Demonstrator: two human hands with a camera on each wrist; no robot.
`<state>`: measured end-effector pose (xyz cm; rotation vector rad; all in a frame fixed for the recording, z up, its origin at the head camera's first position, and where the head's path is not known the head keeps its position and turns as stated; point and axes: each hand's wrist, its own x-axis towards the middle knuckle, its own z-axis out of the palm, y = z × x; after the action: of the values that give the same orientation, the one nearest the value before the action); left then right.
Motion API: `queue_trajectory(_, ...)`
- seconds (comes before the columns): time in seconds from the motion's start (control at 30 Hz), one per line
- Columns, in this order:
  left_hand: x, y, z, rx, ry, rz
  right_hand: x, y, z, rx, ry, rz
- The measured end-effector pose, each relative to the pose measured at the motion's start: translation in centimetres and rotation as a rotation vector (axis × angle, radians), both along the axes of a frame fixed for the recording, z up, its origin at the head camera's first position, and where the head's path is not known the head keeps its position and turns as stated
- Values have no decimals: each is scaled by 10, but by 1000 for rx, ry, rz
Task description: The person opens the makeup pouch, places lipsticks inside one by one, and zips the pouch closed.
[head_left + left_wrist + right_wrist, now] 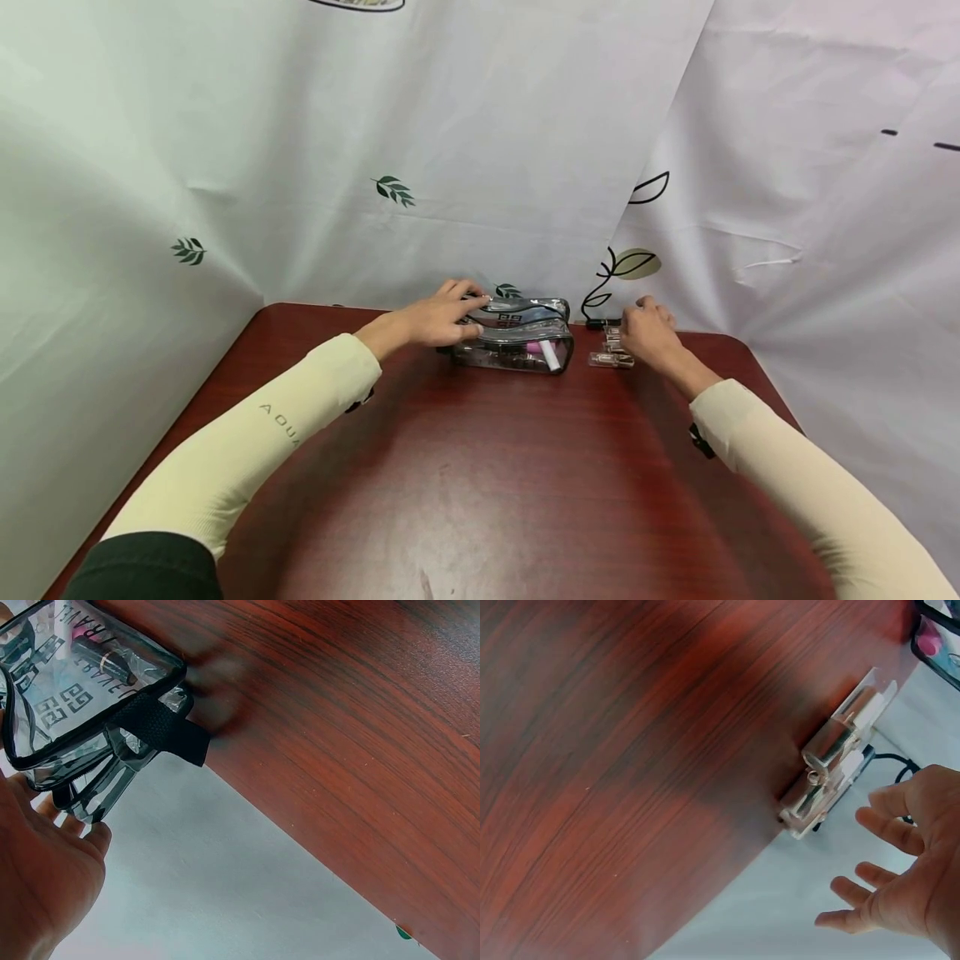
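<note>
A clear zip cosmetic bag point(517, 335) with black trim stands near the table's far edge. Inside it show a white-and-pink tube point(550, 355) and a black tube point(105, 660). My left hand point(442, 317) holds the bag at its left end, thumb in front and fingers over the top edge. To the right of the bag lie several small clear-and-gold tubes point(611, 360), side by side; they look like lipsticks in the right wrist view. Just beside them hovers my right hand point(649, 332), fingers loosely bent and apart, holding nothing.
The reddish-brown wooden table point(465, 467) stands against white fabric point(480, 150) printed with leaves, which hangs behind its far edge. A slim black item point(597, 323) lies at that edge, behind the clear-and-gold tubes.
</note>
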<state>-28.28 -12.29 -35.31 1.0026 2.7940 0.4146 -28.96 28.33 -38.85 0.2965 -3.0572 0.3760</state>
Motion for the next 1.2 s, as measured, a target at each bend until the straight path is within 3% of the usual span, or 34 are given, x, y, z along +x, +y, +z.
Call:
queue_trajectory(0.93,-1,0,-2,0,-4,11,-2,24,-10,32,-48,-76)
queue_trajectory(1.2,-1,0,0,3,-15,14,-4,28,-14,14,-48,-57)
